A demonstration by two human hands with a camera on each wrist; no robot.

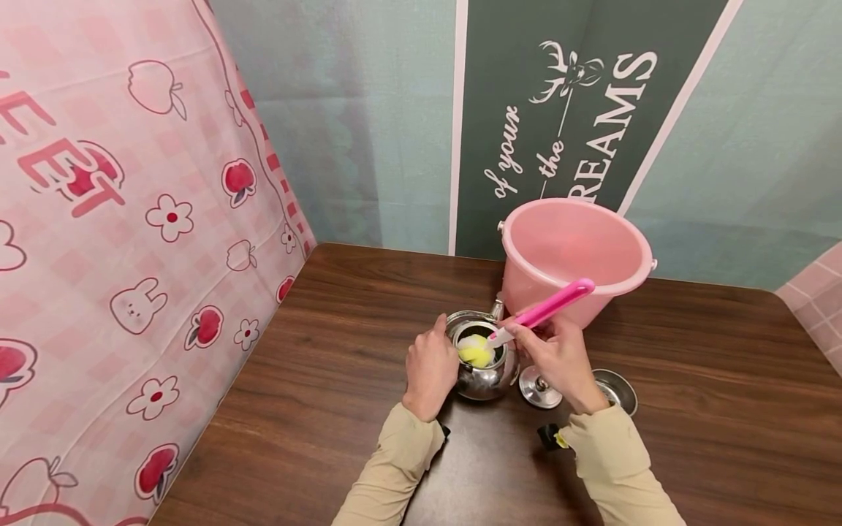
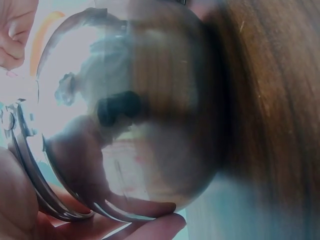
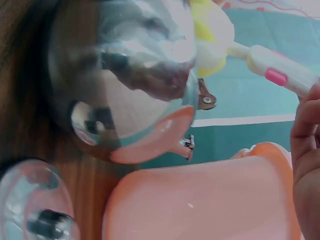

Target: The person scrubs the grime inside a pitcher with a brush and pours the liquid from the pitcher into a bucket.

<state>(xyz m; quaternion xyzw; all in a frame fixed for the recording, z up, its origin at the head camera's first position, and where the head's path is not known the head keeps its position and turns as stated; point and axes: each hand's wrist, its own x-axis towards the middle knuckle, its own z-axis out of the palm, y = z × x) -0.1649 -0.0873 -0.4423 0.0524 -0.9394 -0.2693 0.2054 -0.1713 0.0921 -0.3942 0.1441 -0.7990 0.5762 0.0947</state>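
A shiny steel teapot [image 1: 485, 386] stands on the wooden table with its round mouth uncovered. My left hand [image 1: 430, 369] grips it from the left; in the left wrist view, fingers curl by its metal handle [image 2: 37, 182] and against the round body. Between thumb and fingers my right hand [image 1: 559, 358] pinches a cleaning brush with a pink and white handle [image 1: 552, 303]. The brush slants down to the left, its yellow and white sponge head [image 1: 476, 352] in the teapot's mouth. The right wrist view shows the sponge [image 3: 212, 42] at the rim, part of it hidden by the pot.
Right of the teapot lies its steel lid [image 1: 539, 391], knob up. A shallow steel bowl [image 1: 621, 393] is partly covered by the right wrist. Close behind stands a pink bucket [image 1: 522, 285], against a green and teal backdrop. A pink printed cloth [image 1: 164, 292] hangs along the left side.
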